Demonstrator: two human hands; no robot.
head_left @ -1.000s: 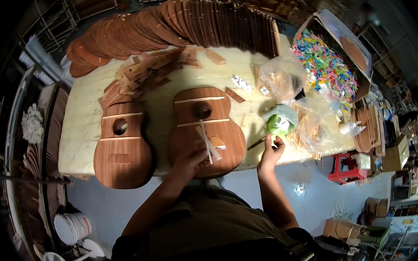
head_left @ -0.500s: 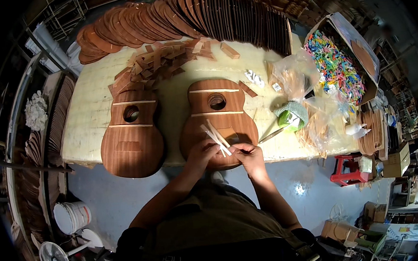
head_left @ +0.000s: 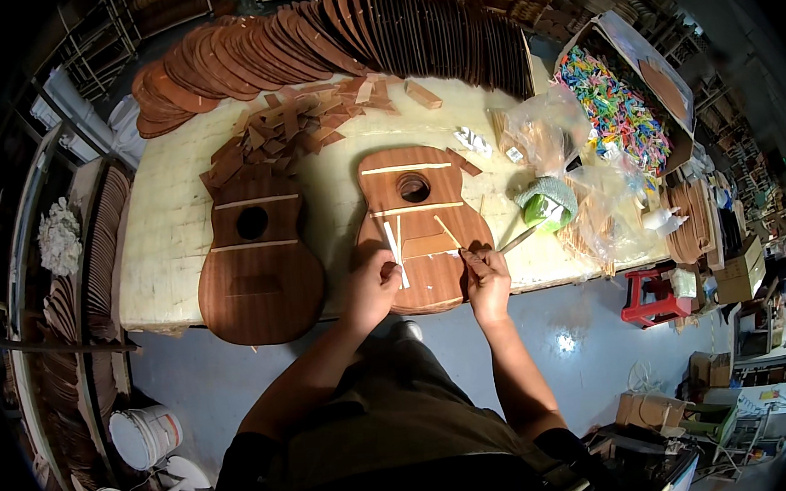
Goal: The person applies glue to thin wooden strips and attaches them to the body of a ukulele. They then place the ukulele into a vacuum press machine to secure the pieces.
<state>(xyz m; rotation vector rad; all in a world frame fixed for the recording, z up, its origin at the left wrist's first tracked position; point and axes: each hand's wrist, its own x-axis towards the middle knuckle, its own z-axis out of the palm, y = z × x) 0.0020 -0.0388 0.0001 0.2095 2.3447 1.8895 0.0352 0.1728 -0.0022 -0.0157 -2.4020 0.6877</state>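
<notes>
Two guitar-shaped wood plates lie flat on the bench (head_left: 168, 208), both with the wide end toward the near edge. The right plate (head_left: 421, 225), with its round hole toward the far side, is the one under both hands; the left plate (head_left: 256, 265) lies apart from them, by the near left corner.

The left hand (head_left: 370, 284) rests on the near left part of the right plate. Its fingers are curled together around a pair of pale strips (head_left: 394, 253), whose long axis runs almost straight away from the person, toward the hole. The right hand (head_left: 488, 279) sits at the plate's near right edge, fingers pressed together in a pinch on the near end of a single thin stick (head_left: 448, 232). That stick slants up and to the left from the fingertips across the plate, so its free end points at the strips held by the other hand. How firmly either hand grips is hard to judge at this size.

A green pot (head_left: 549, 205) with a brush handle stands just right of the plate, nearer the right hand. Wood offcuts (head_left: 287, 125) are heaped toward the far edge, and a box of coloured clips (head_left: 613, 108) sits at the far right corner.
</notes>
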